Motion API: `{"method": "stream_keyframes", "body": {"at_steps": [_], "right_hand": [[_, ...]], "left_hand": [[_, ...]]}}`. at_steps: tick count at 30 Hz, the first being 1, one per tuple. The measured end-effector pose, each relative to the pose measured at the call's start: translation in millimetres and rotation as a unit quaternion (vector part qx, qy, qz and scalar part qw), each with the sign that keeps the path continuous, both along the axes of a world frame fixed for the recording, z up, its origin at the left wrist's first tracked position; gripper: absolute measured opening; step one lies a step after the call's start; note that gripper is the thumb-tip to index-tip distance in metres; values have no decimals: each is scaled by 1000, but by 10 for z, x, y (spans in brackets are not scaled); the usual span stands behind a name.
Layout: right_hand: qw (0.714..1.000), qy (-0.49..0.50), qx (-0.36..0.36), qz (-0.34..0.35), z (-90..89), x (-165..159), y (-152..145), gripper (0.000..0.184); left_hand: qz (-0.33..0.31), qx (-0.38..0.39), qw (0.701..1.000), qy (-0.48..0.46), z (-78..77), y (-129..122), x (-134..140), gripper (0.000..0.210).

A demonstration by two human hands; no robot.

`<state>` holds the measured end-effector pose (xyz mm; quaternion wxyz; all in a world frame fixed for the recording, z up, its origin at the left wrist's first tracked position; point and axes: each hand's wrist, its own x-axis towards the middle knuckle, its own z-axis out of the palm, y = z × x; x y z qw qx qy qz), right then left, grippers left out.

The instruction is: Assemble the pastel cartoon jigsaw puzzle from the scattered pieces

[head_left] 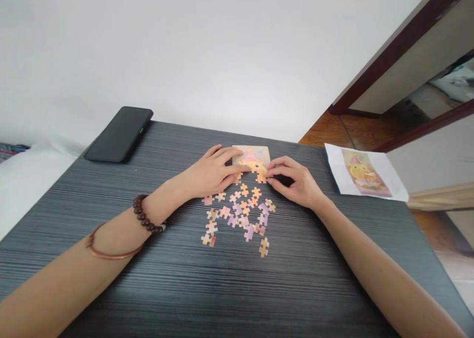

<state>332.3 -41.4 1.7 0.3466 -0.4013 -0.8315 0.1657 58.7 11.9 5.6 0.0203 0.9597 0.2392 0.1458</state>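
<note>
A partly joined jigsaw puzzle (pixel 255 155) lies flat on the dark table, showing a pink hat shape above yellow-orange pieces. My left hand (pixel 213 171) rests on its left side, fingers stretched out across the joined pieces. At the lower right edge, my right hand (pixel 294 181) pinches an orange puzzle piece (pixel 261 178) between thumb and fingers, against the joined part. Below both hands, several loose puzzle pieces (pixel 243 221) in pink, purple, orange and tan are scattered. Fingers of my left hand hide part of the puzzle's left edge.
A black phone-like device (pixel 120 134) lies at the table's far left corner. On the right, a white sheet (pixel 398 185) bears a printed picture of a yellow character in a pink hat. A white wall (pixel 222 56) rises behind the dark wood-grained table (pixel 177 288).
</note>
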Motion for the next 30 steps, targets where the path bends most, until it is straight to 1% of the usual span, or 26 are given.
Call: {"method": "stream_keyframes", "body": {"at_steps": [4,6,9,12,19,23,30], "right_hand": [[998,11,12,-66,-19,-4,15,12],[997,-2,24,-77,-32,-9,22,12],[996,-35,41,-65,-55,-6,31,16],[997,-52,38,-50,-75,11,40,16],[994,-63,24,-85,-82,14,43,12],[994,-64,21,-87,-76,18,45,12],[994,-60,42,-86,-95,28,65,13]], "left_hand": [[6,13,1000,16,15,-11,19,39],[6,15,1000,23,13,-13,22,40],[7,7,1000,25,-1,-11,18,41],[10,-4,1000,17,-22,-2,5,39],[12,-41,999,-19,-83,43,-42,38],[19,-51,998,-26,-106,56,-50,38],[13,-56,998,-30,-103,59,-47,36]]}}
